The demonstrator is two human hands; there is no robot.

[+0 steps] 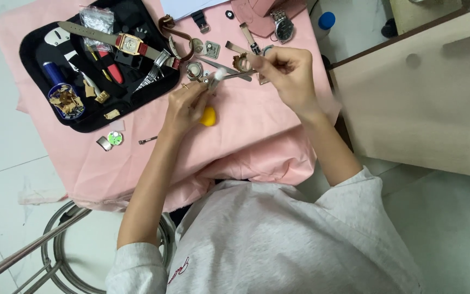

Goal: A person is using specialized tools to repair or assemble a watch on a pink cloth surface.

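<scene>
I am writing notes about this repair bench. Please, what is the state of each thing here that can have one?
Left hand: closed on a yellow-handled tool.
Right hand: fingers pinching tweezers.
Black tool tray: open, full of parts.
Gold square watch: lying flat in the tray.
Round steel watch: lying face up.
Pink cloth: spread, hanging over the edge.

A pink cloth (246,141) covers the work surface. At its left end lies a black tool tray (33,49) holding a gold square-faced watch on a red strap (129,43), a blue cylinder (53,73), and a silvery plastic bag (96,19). Just below the tray sit a small green disc (115,138) and a thin metal pin (148,140). Near the far edge rests a round dark-faced wristwatch (284,27). A blue-capped bottle (326,20) stands beyond the right edge, beside a beige cabinet (425,109).
</scene>
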